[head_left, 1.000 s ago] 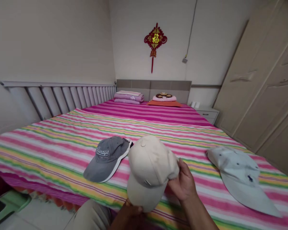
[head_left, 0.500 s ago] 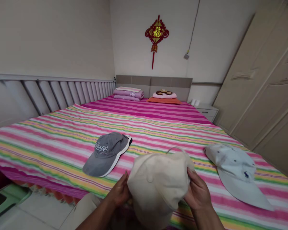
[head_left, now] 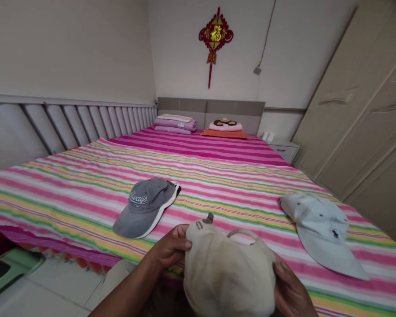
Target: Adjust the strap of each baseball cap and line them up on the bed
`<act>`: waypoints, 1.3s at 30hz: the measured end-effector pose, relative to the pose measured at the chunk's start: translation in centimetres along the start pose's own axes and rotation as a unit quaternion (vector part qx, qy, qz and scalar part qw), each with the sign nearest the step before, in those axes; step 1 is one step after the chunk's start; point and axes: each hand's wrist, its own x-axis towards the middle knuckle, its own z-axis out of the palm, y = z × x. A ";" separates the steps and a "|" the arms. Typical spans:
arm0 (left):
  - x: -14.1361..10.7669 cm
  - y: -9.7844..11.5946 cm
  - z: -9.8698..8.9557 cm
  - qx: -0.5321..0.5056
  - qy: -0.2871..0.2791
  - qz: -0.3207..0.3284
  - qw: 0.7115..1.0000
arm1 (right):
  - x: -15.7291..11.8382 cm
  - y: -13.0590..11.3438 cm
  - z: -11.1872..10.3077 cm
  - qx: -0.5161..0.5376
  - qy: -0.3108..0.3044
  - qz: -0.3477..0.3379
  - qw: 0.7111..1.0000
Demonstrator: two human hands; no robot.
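Note:
A cream baseball cap (head_left: 229, 273) is held up between my two hands near the bed's front edge. Its back faces up and away, showing the rounded strap opening and a small metal buckle. My left hand (head_left: 174, 246) pinches the cap's left edge, thumb on top. On the other side my right hand (head_left: 288, 286) grips the right edge, its fingers partly behind the fabric. To the left lies a grey cap (head_left: 148, 204) with white "Always" lettering, brim toward me. A pale cap (head_left: 323, 233) with a small dark emblem rests at the right.
Under the caps spreads a striped bedsheet (head_left: 95, 185). A metal radiator (head_left: 82, 125) lines the left wall. Folded purple bedding (head_left: 174, 124) and a pink pillow (head_left: 226, 125) sit by the headboard (head_left: 232, 112). A green stool (head_left: 16, 268) stands at lower left; a nightstand (head_left: 284, 147) stands far right.
The cream cap has turned in my hands, so its strap opening and buckle now show. Both hands have shifted slightly along with it. The other two caps stay where they lay.

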 end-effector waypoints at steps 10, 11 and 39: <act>0.1 2.8 1.8 0.143 -0.019 -0.012 0.989 | -2.0 1.2 1.7 0.000 0.001 0.023 1.000; 0.1 3.1 2.1 0.151 -0.008 -0.010 0.988 | -2.2 1.3 2.1 -0.005 -0.001 0.027 1.000; 0.6 2.2 5.5 0.083 -0.039 -0.060 0.994 | -0.3 -3.7 6.8 -0.136 -0.125 0.009 0.983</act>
